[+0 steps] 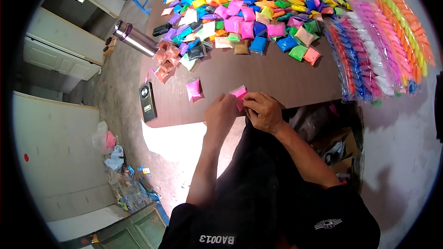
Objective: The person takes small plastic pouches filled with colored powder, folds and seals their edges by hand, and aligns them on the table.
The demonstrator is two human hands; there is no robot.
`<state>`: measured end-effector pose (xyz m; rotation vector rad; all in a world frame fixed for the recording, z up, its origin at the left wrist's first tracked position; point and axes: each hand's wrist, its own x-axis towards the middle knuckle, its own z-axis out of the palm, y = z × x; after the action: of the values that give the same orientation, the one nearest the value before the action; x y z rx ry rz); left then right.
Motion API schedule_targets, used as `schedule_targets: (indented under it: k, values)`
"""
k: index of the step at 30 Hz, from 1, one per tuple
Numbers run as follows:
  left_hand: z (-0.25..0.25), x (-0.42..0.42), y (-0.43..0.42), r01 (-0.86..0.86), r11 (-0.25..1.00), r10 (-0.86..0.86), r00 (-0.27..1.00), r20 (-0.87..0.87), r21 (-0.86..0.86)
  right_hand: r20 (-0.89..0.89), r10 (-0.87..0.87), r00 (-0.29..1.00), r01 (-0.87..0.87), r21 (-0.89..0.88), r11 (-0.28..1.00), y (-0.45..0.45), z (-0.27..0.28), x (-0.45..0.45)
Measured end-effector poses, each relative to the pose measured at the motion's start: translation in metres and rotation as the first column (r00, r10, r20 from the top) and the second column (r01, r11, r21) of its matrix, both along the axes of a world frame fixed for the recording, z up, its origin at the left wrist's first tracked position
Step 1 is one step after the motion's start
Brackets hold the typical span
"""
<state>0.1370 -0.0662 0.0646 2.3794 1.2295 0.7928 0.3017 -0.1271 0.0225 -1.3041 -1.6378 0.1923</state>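
A small bright pink packet (239,93) in clear plastic is between my two hands, near the front edge of the brown table (295,85). My left hand (221,109) is closed on its left side, with the fingertips partly hidden behind the back of the hand. From the right, my right hand (264,110) pinches the packet's other side between thumb and fingers. Another pink packet (193,90) lies flat on the table just beyond my left hand.
A big pile of colourful packets (240,11) covers the far part of the table. Long strips of packets (369,50) hang over the right edge. A phone (147,101) and a steel flask (136,38) are at left; a cardboard box (348,143) sits under the table.
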Motion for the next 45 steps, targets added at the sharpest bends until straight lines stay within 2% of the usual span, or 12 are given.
schedule_targets:
  k: [2, 9, 14, 16, 18, 20, 22, 25, 27, 36, 43, 45]
  values:
    - [0.003, 0.005, 0.011, 0.023, 1.000, -0.025, 0.993, -0.117, -0.018, -0.003, -0.005, 1.000, 0.005, 0.008, 1.000, 0.000, 0.003, -0.001]
    - [0.010, 0.019, 0.032, 0.046, 0.998, -0.036, 0.978, -0.205, 0.047, 0.016, -0.013, 1.000, 0.013, -0.011, 1.000, -0.001, 0.005, 0.001]
    - [0.010, -0.004, 0.017, -0.109, 0.994, 0.108, 0.992, 0.068, 0.013, -0.003, 0.000, 1.000, 0.000, 0.000, 1.000, 0.002, 0.005, -0.001]
    - [0.011, -0.026, 0.013, -0.139, 0.984, 0.125, 0.984, 0.130, 0.110, -0.004, -0.001, 1.000, 0.001, 0.011, 1.000, 0.001, 0.005, -0.004]
    - [0.015, -0.049, 0.011, -0.290, 0.957, 0.273, 0.895, 0.353, -0.005, 0.022, -0.030, 0.999, 0.032, -0.083, 0.996, -0.001, 0.009, -0.004]
    - [0.005, -0.078, 0.018, -0.365, 0.924, 0.375, 0.801, 0.466, -0.115, 0.068, -0.029, 0.997, 0.034, -0.069, 0.997, -0.001, 0.015, -0.005]
    - [0.005, -0.103, 0.022, -0.436, 0.886, 0.459, 0.781, 0.424, -0.155, 0.117, -0.028, 0.993, 0.035, -0.055, 0.998, 0.000, 0.022, -0.006]
    - [-0.005, -0.122, 0.033, -0.505, 0.862, 0.483, 0.791, 0.376, -0.045, 0.273, -0.016, 0.962, 0.033, -0.061, 0.998, 0.001, 0.023, -0.007]
    - [-0.015, -0.128, 0.044, -0.520, 0.853, 0.499, 0.780, 0.378, -0.051, 0.382, 0.119, 0.917, -0.050, -0.185, 0.981, 0.002, 0.015, -0.006]
    - [-0.047, -0.134, 0.082, -0.556, 0.830, 0.529, 0.809, 0.257, 0.043, 0.462, 0.067, 0.884, 0.030, -0.200, 0.979, -0.004, 0.017, -0.016]
    - [-0.053, -0.136, 0.082, -0.541, 0.837, 0.494, 0.809, 0.317, 0.076, 0.495, 0.062, 0.867, 0.062, -0.230, 0.971, -0.003, 0.021, -0.025]
    - [-0.053, -0.136, 0.082, -0.545, 0.838, 0.511, 0.788, 0.344, 0.006, 0.476, 0.061, 0.877, 0.056, -0.228, 0.972, -0.001, 0.026, -0.025]
